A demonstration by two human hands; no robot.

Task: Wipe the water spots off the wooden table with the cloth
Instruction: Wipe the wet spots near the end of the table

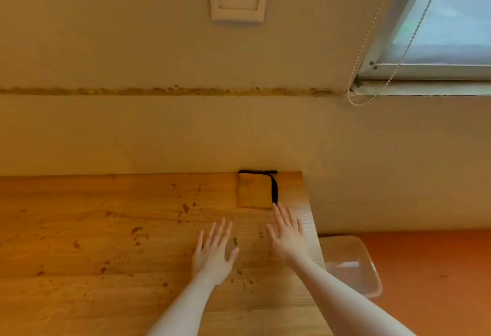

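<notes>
A folded tan cloth (253, 193) with a black edge lies flat at the far right corner of the wooden table (79, 229), against the wall. Dark water spots (186, 207) are scattered over the table, several near the hands. My right hand (288, 234) stretches forward with straight fingers, its fingertips just short of the cloth's near right corner. My left hand (214, 252) hovers beside it to the left, fingers spread, holding nothing.
A clear plastic tub (353, 264) sits below the table's right edge on an orange floor (430, 269). The beige wall (159, 128) runs right behind the table. A window with a bead cord (372, 43) is at the upper right.
</notes>
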